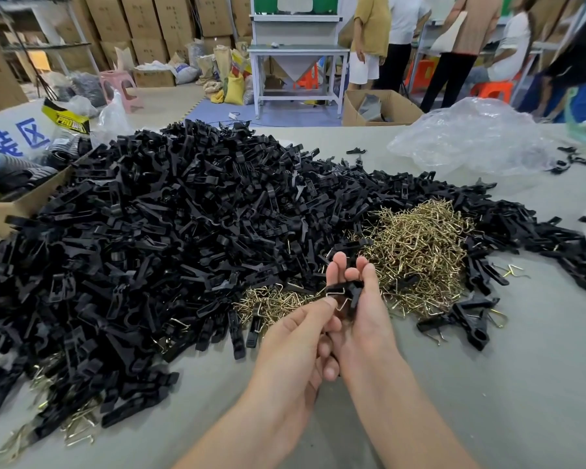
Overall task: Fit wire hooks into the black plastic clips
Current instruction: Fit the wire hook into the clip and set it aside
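- Closest to the camera, the left hand (296, 336) and right hand (362, 319) meet just above the near edge of the grey table (487, 384). They are held clear of the piles, probably so the small parts can be lined up in the open.
- Right hand: its fingers rise half-straight and its thumb closes in, clamping one black plastic clip (349, 286) crosswise. The clip lies roughly level, and this looks like a way of steadying it so the hook can be pushed in.
- Left hand: thumb and forefinger pinch a wire hook (337, 297) while the other fingers curl under. The hook touches the clip's left end. Whether it is fully seated cannot be told, because the fingers cover the joint.
- A big heap of loose black clips (156, 231) spreads across the left and centre, and the brass-coloured pile of hooks (416, 252) sits just beyond the hands. Both supplies are within easy reach.
- A few clips with hooks showing (467, 316) lie apart to the right, likely finished ones set aside.
- A crumpled clear plastic bag (477, 137) rests farther back on the right.
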